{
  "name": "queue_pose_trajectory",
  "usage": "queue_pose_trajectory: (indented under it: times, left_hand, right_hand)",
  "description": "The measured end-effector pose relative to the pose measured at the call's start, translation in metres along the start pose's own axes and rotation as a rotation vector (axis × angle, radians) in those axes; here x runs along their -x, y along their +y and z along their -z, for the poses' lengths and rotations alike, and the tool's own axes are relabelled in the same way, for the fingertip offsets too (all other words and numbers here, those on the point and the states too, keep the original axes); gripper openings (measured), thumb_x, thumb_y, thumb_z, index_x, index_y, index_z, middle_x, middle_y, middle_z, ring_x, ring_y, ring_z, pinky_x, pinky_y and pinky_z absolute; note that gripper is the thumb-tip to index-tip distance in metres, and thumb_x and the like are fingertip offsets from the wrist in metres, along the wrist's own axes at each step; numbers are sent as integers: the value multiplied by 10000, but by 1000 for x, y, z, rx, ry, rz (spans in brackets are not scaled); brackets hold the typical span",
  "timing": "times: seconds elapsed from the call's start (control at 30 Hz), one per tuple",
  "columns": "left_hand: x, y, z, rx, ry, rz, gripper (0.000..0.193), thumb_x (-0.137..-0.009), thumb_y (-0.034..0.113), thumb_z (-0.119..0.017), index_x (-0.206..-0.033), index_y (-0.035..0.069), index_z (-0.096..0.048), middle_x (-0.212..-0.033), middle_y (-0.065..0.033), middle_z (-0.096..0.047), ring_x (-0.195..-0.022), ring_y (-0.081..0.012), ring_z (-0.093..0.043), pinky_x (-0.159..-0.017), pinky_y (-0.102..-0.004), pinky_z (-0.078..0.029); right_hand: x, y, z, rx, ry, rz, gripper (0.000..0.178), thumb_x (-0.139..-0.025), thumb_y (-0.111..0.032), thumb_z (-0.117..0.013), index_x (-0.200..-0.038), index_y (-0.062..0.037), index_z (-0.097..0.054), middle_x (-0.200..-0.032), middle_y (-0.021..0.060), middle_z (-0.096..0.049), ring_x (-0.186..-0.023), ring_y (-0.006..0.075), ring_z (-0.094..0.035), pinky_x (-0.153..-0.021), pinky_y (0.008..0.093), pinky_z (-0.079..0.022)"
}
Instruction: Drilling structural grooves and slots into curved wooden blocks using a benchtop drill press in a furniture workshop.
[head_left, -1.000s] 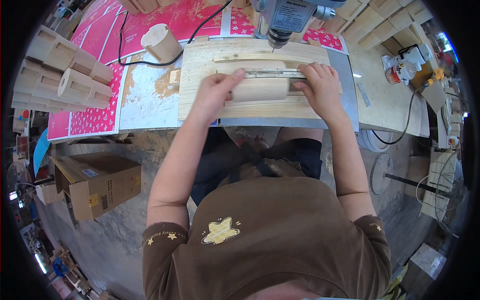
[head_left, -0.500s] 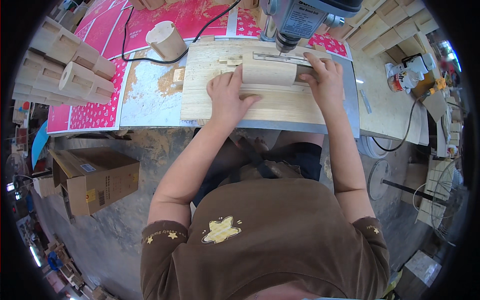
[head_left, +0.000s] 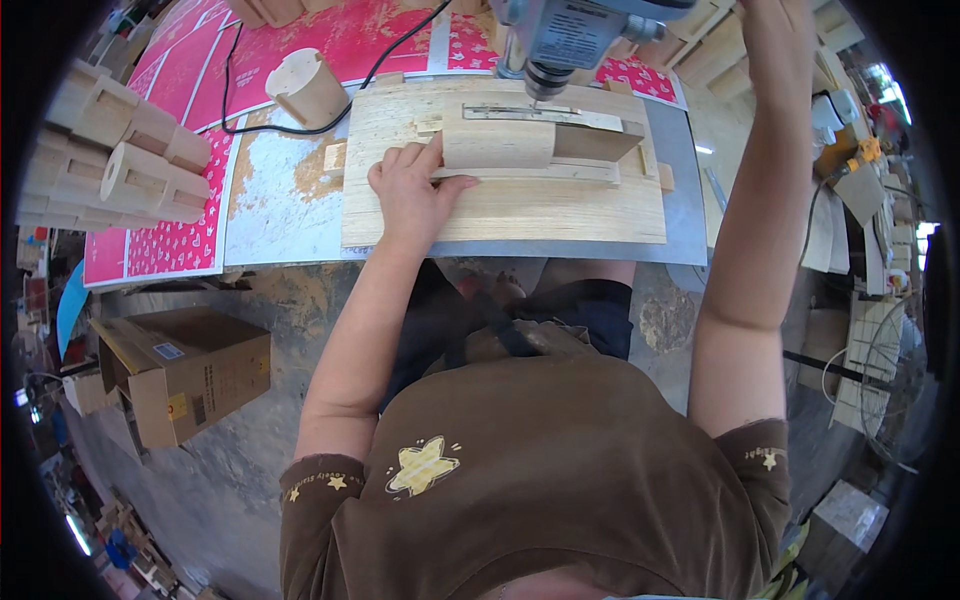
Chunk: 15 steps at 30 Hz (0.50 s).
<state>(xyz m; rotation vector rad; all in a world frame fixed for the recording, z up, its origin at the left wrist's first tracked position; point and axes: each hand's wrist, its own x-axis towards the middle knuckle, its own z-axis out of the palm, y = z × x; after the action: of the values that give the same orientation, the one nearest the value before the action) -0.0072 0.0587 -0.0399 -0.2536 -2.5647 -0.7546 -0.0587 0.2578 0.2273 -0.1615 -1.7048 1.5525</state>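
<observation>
A pale wooden cylinder [head_left: 500, 143] lies on its side on a flat wooden board [head_left: 500, 220], with a narrow slotted strip [head_left: 540, 114] along its top and a flat grey-brown face toward its right end. My left hand [head_left: 412, 192] grips the cylinder's left end, fingers bent against it and the thumb lying along the near side. Above the strip stands the bit of a small bench drill [head_left: 570, 45]. My right hand [head_left: 768, 12] is raised at the top edge, to the right of the drill; its fingers are cut off, so what it touches is hidden.
Upright to the left stands another wooden cylinder [head_left: 307, 88], beside a black cable [head_left: 228, 100]. Stacked wooden cylinders [head_left: 155, 183] crowd the table's left side. Wooden pieces [head_left: 700, 50] fill the back right. An open cardboard box [head_left: 190, 375] sits on the floor at left.
My right hand has let go of the cylinder's right end and risen to the top right. My left hand stays at the left end. The whole view has shifted slightly.
</observation>
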Motion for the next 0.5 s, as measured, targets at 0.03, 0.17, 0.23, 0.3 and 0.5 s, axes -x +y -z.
queue_pose_trajectory:
  times: [0.03, 0.17, 0.23, 0.3, 0.5]
  left_hand:
    - [1, 1, 2, 12, 2, -12, 582, -590, 354, -781, -1109, 139, -632, -805, 15, -558, -846, -196, -495, -787, -376, -288]
    - [-3, 4, -4, 12, -3, -5, 576, -589, 353, -781, -1109, 153, -636, -785, 21, -545, -837, -193, -496, -783, -373, -292]
    - [0, 2, -2, -10, 1, 7, 572, -590, 350, -781, -1109, 157, -638, -779, 23, -541, -832, -191, -496, -782, -372, -293]
    - [1, 2, 1, 8, 16, 3, 567, -591, 345, -782, -1108, 160, -640, -775, 24, -540, -817, -186, -499, -779, -371, -295]
    - [0, 2, -3, 4, 14, -11, 567, -584, 334, -784, -1102, 156, -639, -767, 19, -538, -806, -185, -506, -778, -369, -297]
  right_hand:
    - [-17, 12, 2, 6, 11, 11, 360, -951, -315, -455, -961, 1, -627, -682, 48, -595, -664, 145, -552, -629, 296, -448]
    - [-34, 31, 16, 284, -492, 359, 324, -928, -255, -480, -861, 34, -608, -640, 46, -544, -623, 143, -506, -592, 264, -401]
    - [-25, 33, 32, 536, -371, 661, 318, -918, -227, -469, -786, 46, -568, -625, 73, -523, -608, 154, -493, -572, 280, -382]
    - [10, 22, 49, 459, -436, 714, 344, -918, -229, -450, -748, 57, -535, -618, 90, -502, -613, 158, -493, -574, 285, -380]
    - [76, 80, 89, 397, -453, 431, 144, -841, -95, -618, -969, -32, -638, -752, 58, -602, -714, 145, -573, -620, 279, -424]
